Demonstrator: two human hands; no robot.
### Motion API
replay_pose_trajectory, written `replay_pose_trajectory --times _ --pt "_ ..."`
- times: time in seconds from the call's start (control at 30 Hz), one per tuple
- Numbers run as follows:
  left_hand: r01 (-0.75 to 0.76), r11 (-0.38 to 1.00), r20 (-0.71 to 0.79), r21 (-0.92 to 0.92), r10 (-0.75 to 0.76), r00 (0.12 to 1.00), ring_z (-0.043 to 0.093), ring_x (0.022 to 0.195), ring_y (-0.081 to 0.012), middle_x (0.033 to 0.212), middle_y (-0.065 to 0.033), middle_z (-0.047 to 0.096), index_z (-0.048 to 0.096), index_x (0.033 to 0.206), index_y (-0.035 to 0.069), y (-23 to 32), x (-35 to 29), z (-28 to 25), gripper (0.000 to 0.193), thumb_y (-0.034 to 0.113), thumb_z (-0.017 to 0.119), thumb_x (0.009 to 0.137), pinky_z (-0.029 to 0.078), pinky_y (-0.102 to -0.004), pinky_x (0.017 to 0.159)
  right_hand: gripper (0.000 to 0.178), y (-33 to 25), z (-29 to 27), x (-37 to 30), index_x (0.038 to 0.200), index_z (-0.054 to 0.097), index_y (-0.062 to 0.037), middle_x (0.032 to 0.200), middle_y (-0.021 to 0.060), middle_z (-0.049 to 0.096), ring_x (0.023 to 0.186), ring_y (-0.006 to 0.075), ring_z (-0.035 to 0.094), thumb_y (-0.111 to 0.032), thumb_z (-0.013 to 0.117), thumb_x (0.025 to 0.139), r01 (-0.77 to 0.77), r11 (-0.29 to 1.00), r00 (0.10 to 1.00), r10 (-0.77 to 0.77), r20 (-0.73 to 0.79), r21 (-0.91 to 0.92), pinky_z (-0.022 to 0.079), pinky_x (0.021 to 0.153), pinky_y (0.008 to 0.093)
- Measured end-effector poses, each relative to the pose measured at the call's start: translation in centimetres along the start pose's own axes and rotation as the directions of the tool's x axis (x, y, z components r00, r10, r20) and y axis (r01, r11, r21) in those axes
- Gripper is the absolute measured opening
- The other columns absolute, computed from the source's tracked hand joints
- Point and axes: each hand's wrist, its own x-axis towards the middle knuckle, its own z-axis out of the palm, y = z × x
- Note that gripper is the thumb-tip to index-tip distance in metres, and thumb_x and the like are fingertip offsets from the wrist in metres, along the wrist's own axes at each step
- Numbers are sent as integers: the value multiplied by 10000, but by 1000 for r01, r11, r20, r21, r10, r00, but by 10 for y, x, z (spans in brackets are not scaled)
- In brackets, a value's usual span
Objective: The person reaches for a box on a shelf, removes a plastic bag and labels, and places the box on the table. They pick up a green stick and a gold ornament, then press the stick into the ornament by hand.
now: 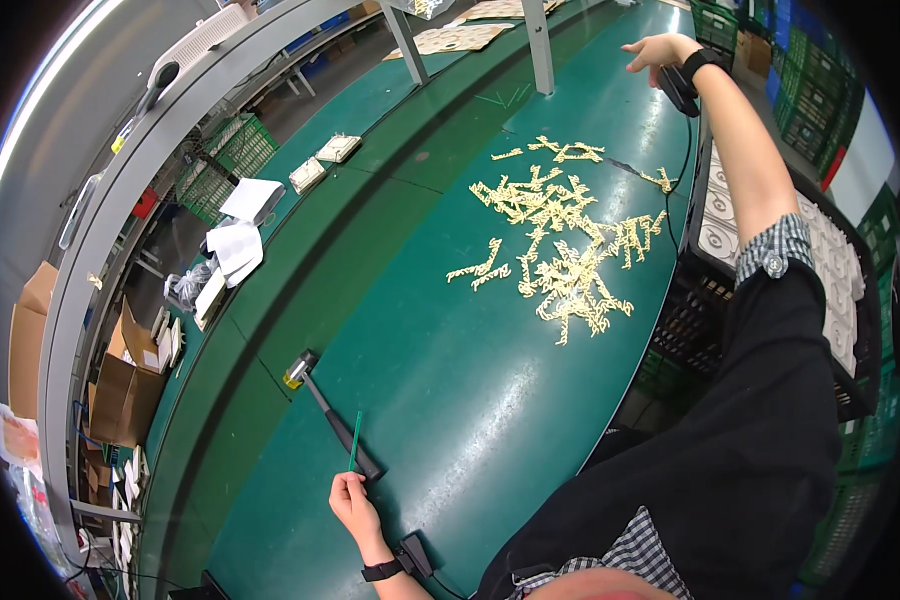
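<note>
1 mallet (339, 424) lies near the left hand (358, 508), which pinches 1 green stick (357, 440) by its lower end; slack fingers could drop it. Yellow pieces (555, 208) lie scattered; the cable (688, 150) (near outer ones) could sweep them. Right hand (662, 50): fingers extended, seemingly empty.

Green stick (356, 440) — btm hid, L forearm (400, 587) — cut
</note>
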Motion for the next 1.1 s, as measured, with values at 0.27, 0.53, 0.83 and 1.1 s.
replay_pose_trajectory --times 0.27,0.53,0.83,1.1 --pt "4 1000 -5 23 -4 1000 346 544 -52 570 27 407 519 690 9 -1 -1 -1 283 182 499 912 248 -235 487 602 -26 0 -103 1426 301 -228 722 33 573 655 98 566 -256 564 885 516 842 857 -508 -88 156 454 622 222" --pt "14 1000 19 16 -14 1000 339 544 -49 573 31 402 519 695 10 5 -3 0 272 172 497 912 243 -234 487 448 -21 27 -237 1276 513 -102 760 29 597 668 99 544 -174 617 846 612 782 791 -606 -86 119 463 620 236" --pt "-6 1000 31 20 5 999 341 549 -48 585 30 409 525 703 14 4 3 3 266 171 494 916 247 -228 493 728 18 215 -170 1355 372 -50 1313 257 413 1246 339 393 -452 628 804 327 938 945 -322 -66 112 350 1005 394" --pt "25 1000 24 -12 -24 999 330 549 -42 590 46 395 534 715 19 4 0 1 248 159 496 916 246 -224 492 960 -32 275 -167 1401 293 -74 1410 311 239 1339 423 194 -630 628 694 271 962 962 -270 39 -31 247 1061 474"
